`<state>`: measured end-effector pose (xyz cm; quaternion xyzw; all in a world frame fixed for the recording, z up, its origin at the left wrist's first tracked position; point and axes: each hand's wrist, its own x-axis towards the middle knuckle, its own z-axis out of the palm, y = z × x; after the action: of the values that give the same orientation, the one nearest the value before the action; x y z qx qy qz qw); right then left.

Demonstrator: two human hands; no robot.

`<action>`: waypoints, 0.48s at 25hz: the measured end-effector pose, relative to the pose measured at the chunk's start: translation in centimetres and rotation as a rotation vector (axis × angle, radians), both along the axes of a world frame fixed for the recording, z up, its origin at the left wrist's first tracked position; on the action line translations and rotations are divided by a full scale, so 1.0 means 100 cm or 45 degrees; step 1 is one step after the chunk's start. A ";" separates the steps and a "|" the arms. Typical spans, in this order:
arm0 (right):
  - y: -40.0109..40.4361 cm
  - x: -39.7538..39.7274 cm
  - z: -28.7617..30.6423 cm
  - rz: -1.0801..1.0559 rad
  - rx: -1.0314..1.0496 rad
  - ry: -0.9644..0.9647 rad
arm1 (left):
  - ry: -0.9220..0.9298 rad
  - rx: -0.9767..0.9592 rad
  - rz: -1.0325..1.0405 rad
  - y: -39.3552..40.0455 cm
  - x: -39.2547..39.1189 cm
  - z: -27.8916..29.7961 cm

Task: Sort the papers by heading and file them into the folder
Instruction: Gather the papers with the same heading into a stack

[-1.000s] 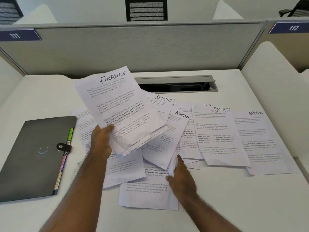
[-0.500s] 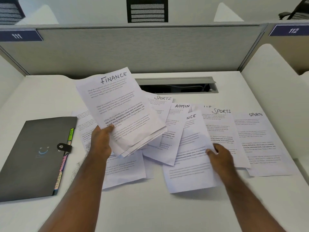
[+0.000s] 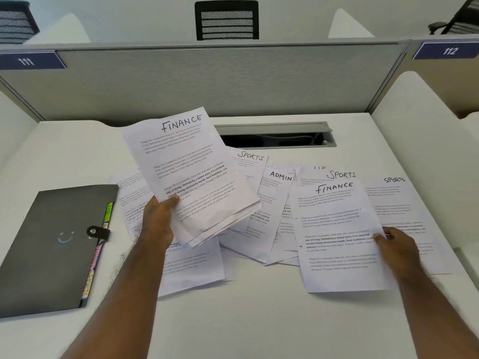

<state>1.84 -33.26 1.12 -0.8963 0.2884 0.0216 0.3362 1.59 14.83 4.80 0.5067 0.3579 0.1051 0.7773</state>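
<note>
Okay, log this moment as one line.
phase: sorting | left hand: holds FINANCE stack | right hand: pinches loose FINANCE sheet | folder: closed, on desk

**Two bare forearms, nothing worn**

Two arms enter from the bottom edge of the head view, both bare from the frame edge to the fingertips. No sleeve, cuff, watch, bracelet or ring shows on either. The left hand (image 3: 157, 222) has a broad back and a thumb whose short, plain nail shows. Fine dark hair lines the outer edge of the left forearm. The right hand (image 3: 398, 251) shows knuckles and a thumb with a short, unpainted nail; sparse hair also fringes the right forearm near the wrist.
</note>
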 end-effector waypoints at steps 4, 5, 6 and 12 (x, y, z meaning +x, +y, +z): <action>-0.011 0.006 0.024 -0.066 -0.009 -0.237 | 0.025 0.023 -0.130 -0.001 0.001 -0.003; -0.012 0.009 0.031 -0.078 -0.008 -0.326 | 0.033 0.032 -0.174 -0.002 0.001 -0.004; -0.012 0.013 0.038 -0.102 0.017 -0.410 | 0.043 0.036 -0.214 -0.004 0.001 -0.006; 0.022 0.040 0.050 -0.173 0.580 -0.589 | 0.024 0.043 -0.471 -0.035 0.003 -0.016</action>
<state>5.82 -31.11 6.12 -0.7580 0.2511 -0.1411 0.5853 1.86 11.38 3.16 0.5777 0.2643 -0.0384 0.7713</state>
